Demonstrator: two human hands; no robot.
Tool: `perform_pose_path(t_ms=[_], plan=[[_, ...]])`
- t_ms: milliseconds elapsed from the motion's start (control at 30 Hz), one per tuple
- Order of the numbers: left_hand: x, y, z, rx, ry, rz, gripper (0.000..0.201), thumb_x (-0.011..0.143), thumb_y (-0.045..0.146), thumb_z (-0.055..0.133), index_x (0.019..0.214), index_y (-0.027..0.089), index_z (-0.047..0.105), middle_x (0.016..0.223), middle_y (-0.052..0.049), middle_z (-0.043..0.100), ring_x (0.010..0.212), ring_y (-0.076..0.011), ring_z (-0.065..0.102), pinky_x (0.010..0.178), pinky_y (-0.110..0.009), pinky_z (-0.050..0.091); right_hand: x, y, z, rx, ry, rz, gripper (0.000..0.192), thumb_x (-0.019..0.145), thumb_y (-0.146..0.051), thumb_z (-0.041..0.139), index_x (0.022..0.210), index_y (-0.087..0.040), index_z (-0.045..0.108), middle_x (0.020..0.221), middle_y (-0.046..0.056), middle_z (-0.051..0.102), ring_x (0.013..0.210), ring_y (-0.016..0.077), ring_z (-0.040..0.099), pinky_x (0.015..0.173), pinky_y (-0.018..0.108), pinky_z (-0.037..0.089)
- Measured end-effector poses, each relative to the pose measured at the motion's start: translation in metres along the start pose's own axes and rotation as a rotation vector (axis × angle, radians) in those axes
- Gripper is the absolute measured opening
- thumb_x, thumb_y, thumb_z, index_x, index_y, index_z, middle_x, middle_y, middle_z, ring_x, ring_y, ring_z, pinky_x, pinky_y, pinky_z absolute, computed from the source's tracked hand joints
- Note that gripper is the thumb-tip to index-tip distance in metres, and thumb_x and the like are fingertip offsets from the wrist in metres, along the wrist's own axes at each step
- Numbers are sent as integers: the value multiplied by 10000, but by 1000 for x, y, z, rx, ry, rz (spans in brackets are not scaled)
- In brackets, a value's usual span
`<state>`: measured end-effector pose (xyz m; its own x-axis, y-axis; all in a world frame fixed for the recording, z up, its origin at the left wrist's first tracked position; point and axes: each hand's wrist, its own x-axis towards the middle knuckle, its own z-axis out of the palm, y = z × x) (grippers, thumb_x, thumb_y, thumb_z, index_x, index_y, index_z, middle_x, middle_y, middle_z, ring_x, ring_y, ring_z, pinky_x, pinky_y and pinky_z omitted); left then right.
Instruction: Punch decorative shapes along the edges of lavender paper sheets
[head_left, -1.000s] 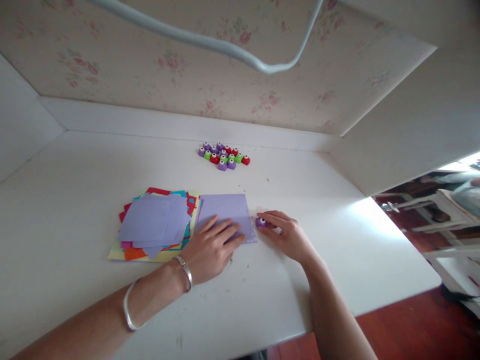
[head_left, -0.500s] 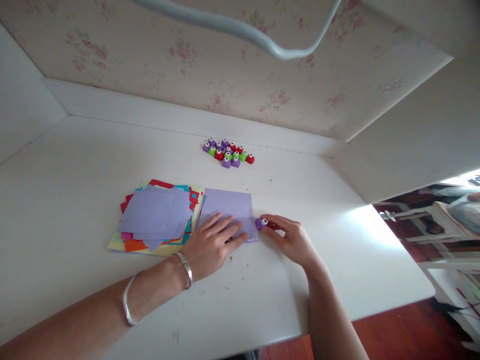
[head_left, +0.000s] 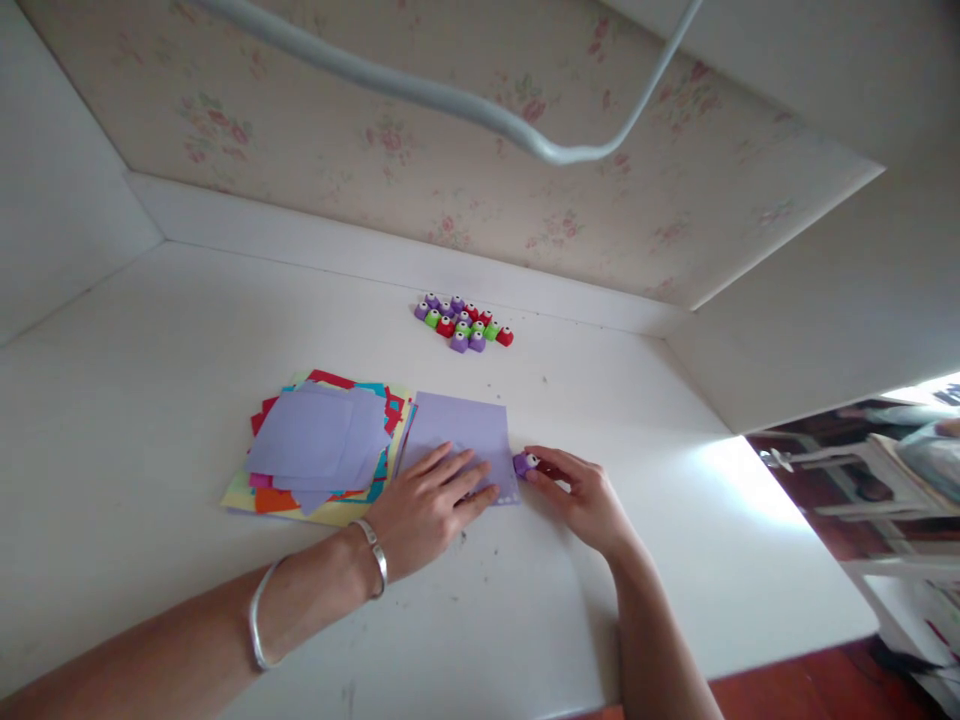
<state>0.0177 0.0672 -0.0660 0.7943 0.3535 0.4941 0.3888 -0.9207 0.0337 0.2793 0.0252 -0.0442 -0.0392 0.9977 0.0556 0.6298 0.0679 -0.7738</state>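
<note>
My left hand (head_left: 427, 510) lies flat with its fingers spread on a purple paper sheet (head_left: 463, 425), pressing it to the desk. A few small punched holes show near the sheet's lower right corner. At the sheet's right edge, my right hand (head_left: 589, 500) holds a small purple paper punch (head_left: 524, 464) with a white top between thumb and fingers. Part of the punch is hidden by those fingers. Left of the sheet is a messy pile of coloured paper (head_left: 300, 435), with purple pieces uppermost.
Several small purple, green and red punches (head_left: 460, 341) stand grouped near the back of the white desk (head_left: 150, 400). A white cable (head_left: 450, 95) hangs across the flowered wall. At the right, the desk's edge drops to a reddish floor (head_left: 795, 660).
The camera view has tilted slightly, so everything on the desk sits a little lower. Both hands keep nearly the same place, and the right one still holds the punch at the sheet's edge.
</note>
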Motion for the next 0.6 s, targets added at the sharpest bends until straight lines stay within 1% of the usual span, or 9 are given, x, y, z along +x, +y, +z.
perform_pose_path(t_ms=[133,600], plan=[[0,0,0,5,15,2,337,955,181,474,1254,229,622,1311,-41,603,1255,-235,524,1095,-462,418,0,0,0,-20,1,-21,279,911,-358,630,1142,-220,704,1045,73,729,866,196,690,803,358,595],[0,2,0,7,26,8,310,956,199,489,1223,235,643,1293,-48,608,1250,-217,523,1106,-442,403,0,-4,0,-21,15,-32,283,915,-383,619,1129,-221,708,1005,78,728,831,195,693,762,352,612]])
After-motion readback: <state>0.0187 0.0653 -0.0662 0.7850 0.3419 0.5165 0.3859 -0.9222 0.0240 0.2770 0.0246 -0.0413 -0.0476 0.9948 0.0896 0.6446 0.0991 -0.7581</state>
